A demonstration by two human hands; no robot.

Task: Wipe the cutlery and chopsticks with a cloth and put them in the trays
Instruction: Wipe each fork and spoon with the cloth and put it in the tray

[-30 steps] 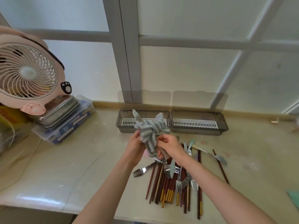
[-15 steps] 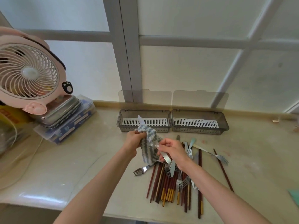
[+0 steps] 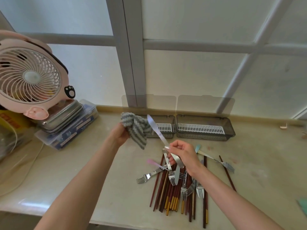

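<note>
My left hand [image 3: 120, 133] grips a grey-and-white striped cloth [image 3: 135, 127] in the air, in front of the left tray. My right hand [image 3: 182, 153] holds a steel table knife [image 3: 157, 130] by its handle, blade pointing up and away, clear of the cloth. Two smoky plastic trays with white slotted inserts stand side by side at the wall: the left tray [image 3: 167, 128] is partly hidden by the cloth, the right tray [image 3: 205, 129] is in full view. A heap of forks [image 3: 186, 188] and brown chopsticks [image 3: 167, 196] lies on the counter under my right hand.
A pink desk fan [image 3: 31, 77] sits on a steel box and a clear plastic box [image 3: 69, 128] at the left, with a cable trailing over the counter. One fork with a pale blue handle [image 3: 216, 161] and a lone chopstick [image 3: 227, 173] lie right of the heap.
The knife has come out of the cloth: my right hand drew it down and right while my left hand carried the cloth up and left. The hands are now apart.
</note>
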